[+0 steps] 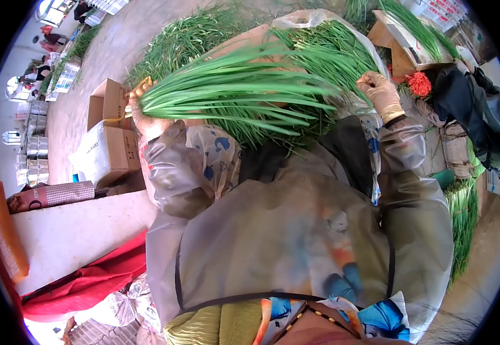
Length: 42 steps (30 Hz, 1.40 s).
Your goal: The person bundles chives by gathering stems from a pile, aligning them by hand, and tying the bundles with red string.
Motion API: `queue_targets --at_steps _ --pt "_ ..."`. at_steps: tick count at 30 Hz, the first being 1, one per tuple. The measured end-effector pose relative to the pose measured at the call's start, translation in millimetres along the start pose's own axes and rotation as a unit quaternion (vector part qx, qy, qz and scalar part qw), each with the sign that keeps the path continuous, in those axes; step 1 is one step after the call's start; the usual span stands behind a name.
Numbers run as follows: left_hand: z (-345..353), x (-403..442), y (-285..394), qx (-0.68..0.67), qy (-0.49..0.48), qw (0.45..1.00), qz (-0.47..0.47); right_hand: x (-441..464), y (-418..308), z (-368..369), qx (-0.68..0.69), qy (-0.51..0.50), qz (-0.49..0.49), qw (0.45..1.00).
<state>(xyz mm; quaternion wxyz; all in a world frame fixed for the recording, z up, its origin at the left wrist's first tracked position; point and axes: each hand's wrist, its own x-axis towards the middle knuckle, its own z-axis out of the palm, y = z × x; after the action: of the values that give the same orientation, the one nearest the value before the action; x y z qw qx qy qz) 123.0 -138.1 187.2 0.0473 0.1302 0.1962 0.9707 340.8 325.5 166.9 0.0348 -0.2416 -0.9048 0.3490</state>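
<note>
A fanned bunch of long, flat green leaves that look like garlic chives [232, 95] is gripped at its pale stem end by my left hand [145, 112]. The leaf tips spread rightward over my lap. My right hand [381, 95], in a thin glove, is raised near those tips with its fingers pinched together. Whether anything sits in that pinch, I cannot make out. Beneath and beyond the bunch lies a heap of more chives [333, 49] in a clear plastic sheet [370, 46]. Translucent sleeves and an apron [284, 224] cover my arms and front.
Loose greens [189, 37] are piled on the floor ahead. Cardboard boxes [120, 152] stand at left, beside a white board [83, 227]. At right are a red tie bundle [419, 84], a wooden stand [383, 37] holding chives, and another person's dark sleeve [474, 103].
</note>
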Motion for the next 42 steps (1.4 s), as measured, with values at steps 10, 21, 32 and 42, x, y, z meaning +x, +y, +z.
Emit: queue_targets --at_steps 10,21,32,42 --pt "62.8 -90.1 -106.8 0.143 -0.091 0.985 -0.031 -54.8 -168.4 42.1 0.221 -0.038 -0.354 0.908" --pt "-40.5 -79.7 -129.8 -0.056 0.115 0.977 -0.17 -46.9 -131.7 191.3 0.189 -0.201 -0.265 0.924" --pt "-128.0 7.0 -33.8 -0.001 0.127 0.992 -0.022 11.8 -109.0 57.9 0.513 0.135 -0.205 0.822" --pt "-115.2 -0.2 -16.1 -0.054 0.127 0.984 -0.11 -29.8 -166.7 84.6 0.093 -0.034 -0.222 0.97"
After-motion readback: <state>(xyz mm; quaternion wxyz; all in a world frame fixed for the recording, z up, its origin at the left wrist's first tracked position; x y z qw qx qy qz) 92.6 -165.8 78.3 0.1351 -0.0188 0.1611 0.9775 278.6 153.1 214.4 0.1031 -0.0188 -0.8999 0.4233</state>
